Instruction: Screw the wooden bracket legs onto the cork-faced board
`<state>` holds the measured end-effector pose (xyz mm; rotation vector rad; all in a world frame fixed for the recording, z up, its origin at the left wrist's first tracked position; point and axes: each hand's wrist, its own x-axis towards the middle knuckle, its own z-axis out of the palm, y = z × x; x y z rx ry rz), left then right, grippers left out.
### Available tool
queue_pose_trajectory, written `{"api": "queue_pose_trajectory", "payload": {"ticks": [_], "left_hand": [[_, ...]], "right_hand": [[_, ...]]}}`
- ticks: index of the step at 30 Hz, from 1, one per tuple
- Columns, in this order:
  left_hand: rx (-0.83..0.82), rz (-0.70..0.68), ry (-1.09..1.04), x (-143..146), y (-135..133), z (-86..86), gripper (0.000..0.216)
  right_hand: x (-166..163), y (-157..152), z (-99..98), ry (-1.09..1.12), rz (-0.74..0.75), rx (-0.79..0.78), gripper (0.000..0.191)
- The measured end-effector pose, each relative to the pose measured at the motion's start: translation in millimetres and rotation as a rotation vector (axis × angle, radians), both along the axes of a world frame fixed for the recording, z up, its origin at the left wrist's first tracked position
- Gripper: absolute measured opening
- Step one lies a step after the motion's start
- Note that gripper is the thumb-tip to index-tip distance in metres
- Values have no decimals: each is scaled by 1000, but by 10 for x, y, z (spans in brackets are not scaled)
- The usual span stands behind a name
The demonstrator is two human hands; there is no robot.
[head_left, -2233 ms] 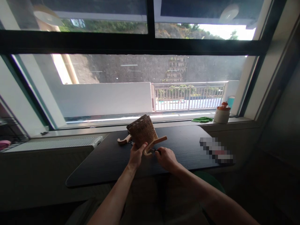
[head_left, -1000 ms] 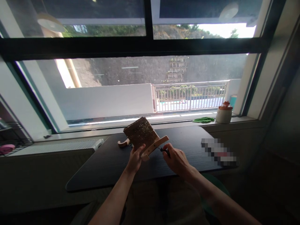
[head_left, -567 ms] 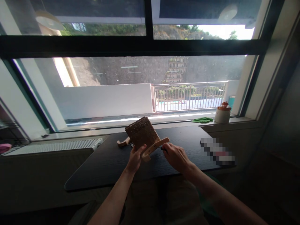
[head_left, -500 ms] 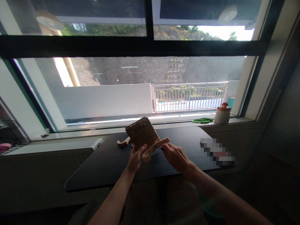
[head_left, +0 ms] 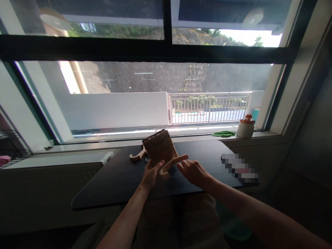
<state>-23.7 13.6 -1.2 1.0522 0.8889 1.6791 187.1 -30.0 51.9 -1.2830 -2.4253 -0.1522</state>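
A dark brown, rough-sided wooden block [head_left: 160,147] is held tilted above the black table. My left hand [head_left: 149,175] is closed on its lower edge, thumb on the near side. Across the block's near side lies a curved light wooden piece [head_left: 173,162] with a hooked lower end. My right hand [head_left: 192,172] is closed in a pinch at this piece's right side, and what its fingers hold is too small to make out. A second curved wooden piece [head_left: 137,156] lies on the table behind the block, with small metal parts [head_left: 146,160] beside it.
The black table [head_left: 109,188] stands against the window sill. A blurred-out flat object [head_left: 240,168] lies at its right end. On the sill are a green cloth [head_left: 223,134] and a white jar with an orange lid [head_left: 245,128]. A radiator [head_left: 70,162] is at the left.
The block and the curved piece have shifted slightly right and turned a little. My right hand stays at the curved piece, its wrist slightly rotated.
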Motion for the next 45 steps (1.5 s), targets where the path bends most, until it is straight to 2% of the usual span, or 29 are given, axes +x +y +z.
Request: {"api": "queue_pose_trajectory", "payload": {"ticks": [6,9,13,15,19,23,28,31,36,41,45], "left_hand": [[-9,-1,46,4,-6,-6,40],[-3,22,70,7,4,-9,38],[9,52,86,15,20,-12,39],[10,52,89,16,26,-16,39],[7,52,79,12,22,-14,40],[4,36,63,16,-5,6,42],[11,30,62,4,-9,0,42],[13,38,76,-9,1,-13,42],[28,28,96,4,0,-6,41],[37,33,104,16,5,-17,39],[29,33,103,2,19,-38,40]], "right_hand": [[-117,54,-296,310,-245,-94,24],[-135,135,-373,388,-268,-154,29],[-84,161,-332,370,-257,-166,28],[-44,112,-275,315,-238,-138,35],[-2,-11,-161,172,-155,-79,22],[-37,-43,-108,60,-90,-78,22],[-142,37,-196,96,-165,-137,20],[-187,132,-302,179,-243,-224,29],[-141,251,-393,266,-216,-313,30],[-28,150,-313,246,-247,-204,35],[-45,27,-181,173,-184,-92,26]]}}
